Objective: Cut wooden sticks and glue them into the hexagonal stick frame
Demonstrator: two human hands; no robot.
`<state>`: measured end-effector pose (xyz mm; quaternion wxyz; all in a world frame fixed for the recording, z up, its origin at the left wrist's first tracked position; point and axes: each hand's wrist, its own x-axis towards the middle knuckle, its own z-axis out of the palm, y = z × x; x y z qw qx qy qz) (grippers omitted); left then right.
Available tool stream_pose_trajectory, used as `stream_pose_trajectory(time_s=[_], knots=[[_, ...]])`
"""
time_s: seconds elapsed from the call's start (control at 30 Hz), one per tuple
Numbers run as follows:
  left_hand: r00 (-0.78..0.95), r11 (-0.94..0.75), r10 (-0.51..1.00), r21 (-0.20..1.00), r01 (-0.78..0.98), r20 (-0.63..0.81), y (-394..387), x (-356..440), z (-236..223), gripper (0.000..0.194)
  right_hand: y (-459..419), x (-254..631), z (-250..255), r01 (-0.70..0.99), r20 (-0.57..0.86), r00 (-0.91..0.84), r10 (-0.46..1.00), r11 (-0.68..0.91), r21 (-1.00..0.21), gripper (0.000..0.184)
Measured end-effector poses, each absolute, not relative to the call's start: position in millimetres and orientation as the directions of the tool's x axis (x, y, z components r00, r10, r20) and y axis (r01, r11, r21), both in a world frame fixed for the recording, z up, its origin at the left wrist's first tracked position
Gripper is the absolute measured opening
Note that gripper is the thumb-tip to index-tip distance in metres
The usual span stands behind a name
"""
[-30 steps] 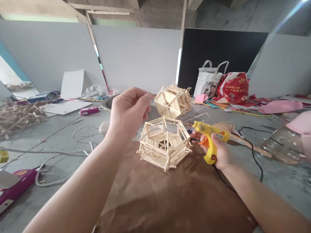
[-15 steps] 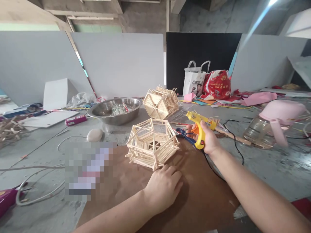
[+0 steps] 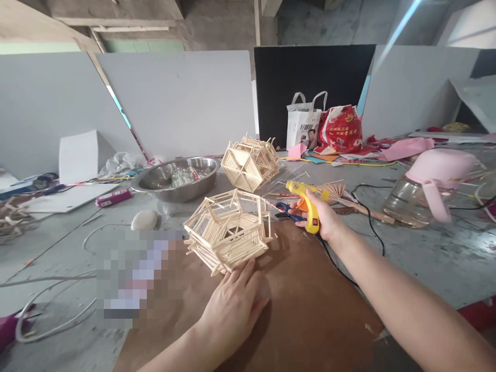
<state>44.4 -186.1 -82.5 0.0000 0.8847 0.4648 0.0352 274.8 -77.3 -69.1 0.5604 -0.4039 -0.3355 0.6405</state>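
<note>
My left hand (image 3: 234, 297) lies on the brown sheet (image 3: 302, 310), fingers stretched forward and thumb apart. Its fingertips touch the near bottom edge of a hollow, many-sided frame of pale wooden sticks (image 3: 240, 253). To the frame's right, my right hand (image 3: 320, 212) is closed around a yellow hot glue gun (image 3: 312, 219), its nozzle pointing left. Blue-handled scissors (image 3: 284, 211) are also in that hand, beside the gun's trigger; their blades are hard to make out. Behind the open frame stands a second stick structure (image 3: 248, 168) with filled panels.
A metal basin (image 3: 174, 194) sits back left, near a white rounded object (image 3: 144, 220). A pink-lidded bottle (image 3: 411, 201) stands at right. The glue gun's black cord (image 3: 341, 266) trails toward the right. Bags (image 3: 341, 132) and coloured paper lie at the back.
The stick frame has turned and slid left on the brown sheet, with my left hand following along its near edge. My right hand still holds the glue gun and scissors.
</note>
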Motion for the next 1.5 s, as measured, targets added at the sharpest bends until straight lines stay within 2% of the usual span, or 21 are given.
stream_pose_trajectory(time_s=[0.17,0.5,0.63,0.87,1.0,1.13,1.17,1.23,1.3,1.4,1.5], knots=[[0.551,-0.566,0.818,0.056,0.823,0.165,-182,17,-84,0.028,-79,268,-70,-0.343,-0.105,0.062,0.993,-0.078,-0.936,0.036],[0.509,-0.517,0.841,-0.007,0.856,0.181,-161,-27,-76,0.022,-72,272,-78,-0.344,-0.049,0.201,0.978,0.024,-0.938,0.031],[0.468,-0.467,0.872,-0.048,0.883,0.139,-150,-46,-73,0.028,-70,273,-83,-0.330,-0.034,0.237,0.971,0.048,-0.943,0.030],[0.445,-0.442,0.888,-0.054,0.895,0.113,-128,-63,-64,0.029,-70,271,-83,-0.326,-0.037,0.273,0.961,0.056,-0.944,0.028],[0.393,-0.389,0.911,-0.052,0.920,0.124,-143,-56,-67,0.031,-70,272,-83,-0.322,-0.026,0.273,0.962,0.066,-0.944,0.025],[0.484,-0.493,0.858,0.013,0.870,0.175,-179,-32,-75,0.036,-68,273,-86,-0.339,-0.018,0.240,0.971,0.066,-0.939,0.026],[0.541,-0.551,0.828,0.037,0.834,0.148,-187,-24,-76,0.044,-68,274,-86,-0.349,-0.021,0.225,0.974,0.061,-0.935,0.027],[0.678,-0.675,0.735,0.096,0.732,-0.002,-197,-11,-77,0.054,-69,273,-87,-0.372,-0.025,0.194,0.981,0.050,-0.927,0.027],[0.695,-0.682,0.713,0.140,0.718,-0.092,-201,0,-76,0.057,-71,272,-86,-0.392,-0.026,0.171,0.985,0.044,-0.919,0.027],[0.671,-0.650,0.733,0.180,0.739,-0.110,-199,11,-79,0.058,-74,270,-85,-0.405,-0.024,0.154,0.988,0.041,-0.913,0.026],[0.654,-0.635,0.750,0.168,0.754,-0.101,-199,17,-85,0.057,-75,269,-84,-0.409,-0.025,0.148,0.989,0.038,-0.912,0.028]])
